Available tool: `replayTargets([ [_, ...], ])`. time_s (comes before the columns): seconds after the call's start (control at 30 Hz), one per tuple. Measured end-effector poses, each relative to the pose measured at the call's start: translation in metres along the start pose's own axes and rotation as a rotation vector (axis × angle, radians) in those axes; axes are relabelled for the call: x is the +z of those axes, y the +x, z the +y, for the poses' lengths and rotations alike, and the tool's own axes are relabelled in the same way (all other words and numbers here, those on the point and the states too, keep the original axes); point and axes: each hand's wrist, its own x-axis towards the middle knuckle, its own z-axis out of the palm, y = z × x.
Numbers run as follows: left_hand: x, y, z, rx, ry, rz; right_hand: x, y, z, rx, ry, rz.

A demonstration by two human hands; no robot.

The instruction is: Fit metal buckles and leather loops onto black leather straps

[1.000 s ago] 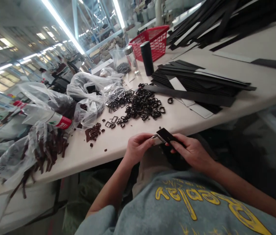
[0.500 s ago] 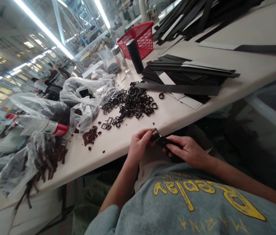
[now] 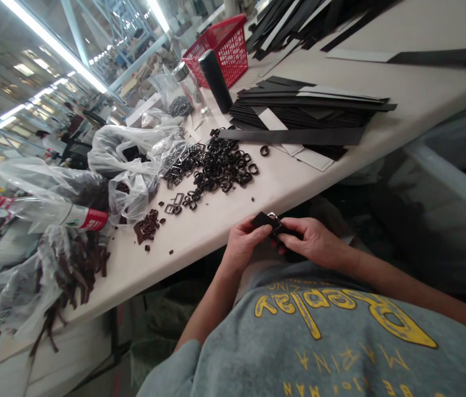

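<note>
While both pinch the black strap, left hand and right hand hover just off the table edge.

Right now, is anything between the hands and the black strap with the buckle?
Nothing visible. The left hand and the right hand both already pinch the black strap with its metal buckle, just off the near edge of the table.

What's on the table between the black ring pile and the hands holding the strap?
Head view: bare white table between the black ring pile and the strap held by left hand and right hand.
</note>
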Motion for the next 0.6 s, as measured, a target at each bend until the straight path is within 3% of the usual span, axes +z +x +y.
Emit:
replayTargets([
  [0.13, 0.0020, -0.0013, -0.0001, -0.005, -0.022, -0.011, -0.0006, 0.0001, 0.0011, 0.015, -0.004, -0.051],
  [0.3, 0.0015, -0.0028, -0.0042, 0.047, -0.003, -0.001, 0.0001, -0.0008, 0.0014, 0.023, -0.003, -0.020],
  [0.47, -0.0018, -0.0049, -0.0064, 0.029, 0.020, -0.128, 0.0010, -0.0012, 0.0004, 0.036, -0.056, -0.014],
  [0.6, 0.0039, -0.0024, -0.0073, 0.040, 0.004, -0.006, 0.0008, -0.0004, -0.0010, 0.022, -0.174, 0.006],
])
